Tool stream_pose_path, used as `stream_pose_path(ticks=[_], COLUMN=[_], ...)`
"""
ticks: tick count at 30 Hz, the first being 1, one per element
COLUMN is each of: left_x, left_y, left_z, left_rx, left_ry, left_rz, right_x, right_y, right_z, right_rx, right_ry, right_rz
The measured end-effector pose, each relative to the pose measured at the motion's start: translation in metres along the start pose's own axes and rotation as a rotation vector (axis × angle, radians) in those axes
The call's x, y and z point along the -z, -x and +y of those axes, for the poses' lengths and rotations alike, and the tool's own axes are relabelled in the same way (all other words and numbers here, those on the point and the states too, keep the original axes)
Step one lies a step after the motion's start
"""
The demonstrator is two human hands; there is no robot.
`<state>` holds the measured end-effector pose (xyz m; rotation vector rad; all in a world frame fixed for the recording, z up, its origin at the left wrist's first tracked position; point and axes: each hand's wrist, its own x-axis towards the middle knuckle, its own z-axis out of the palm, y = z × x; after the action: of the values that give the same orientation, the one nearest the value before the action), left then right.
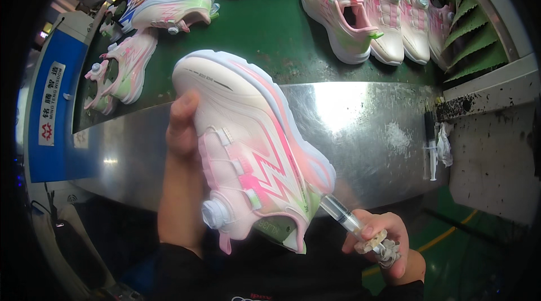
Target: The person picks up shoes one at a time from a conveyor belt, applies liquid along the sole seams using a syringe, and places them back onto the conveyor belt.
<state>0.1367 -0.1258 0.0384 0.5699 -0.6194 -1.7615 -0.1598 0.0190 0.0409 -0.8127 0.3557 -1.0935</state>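
Pink-white zigzag sneaker point(253, 143), green belt point(265, 36)

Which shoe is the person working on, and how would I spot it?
Start at the shiny metal counter below the green belt. In front of it, the left hand holds up one pink and white shoe while the right hand presses a syringe against its heel. Every other shoe lies on the belt.

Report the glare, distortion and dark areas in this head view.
Head view: bright glare sits on the steel ledge behind the shoe; the fisheye bends the green belt and ledge edges toward the rim; corners fall black; below the left hand and the right hand with its syringe, shadow swallows detail.
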Motion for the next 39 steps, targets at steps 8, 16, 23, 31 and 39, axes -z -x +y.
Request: stream_pose_path(ticks=[8,16,23,31,39], left_x=[-0.001,-0.001,-0.01,0.004,0.011], left_y=[-0.005,-0.007,-0.01,-0.006,0.032], left_z=[-0.002,-0.001,-0.005,0.001,0.02], left_rx=[0.104,0.087,0.139,0.177,0.333], left_ry=[0.145,0.077,0.092,-0.027,-0.234], left_rz=[-0.049,0.029,0.062,0.17,0.338], right_x=[0.001,0.006,0.014,0.023,0.025], right_y=[0.015,0.019,0.024,0.03,0.021], right_z=[0.002,0.006,0.015,0.023,0.032], right_rx=[-0.003,0.055,0.088,0.114,0.115], right_ry=[0.029,0.078,0.05,0.065,0.13], right_rz=[0.051,0.041,0.041,0.01,0.026])
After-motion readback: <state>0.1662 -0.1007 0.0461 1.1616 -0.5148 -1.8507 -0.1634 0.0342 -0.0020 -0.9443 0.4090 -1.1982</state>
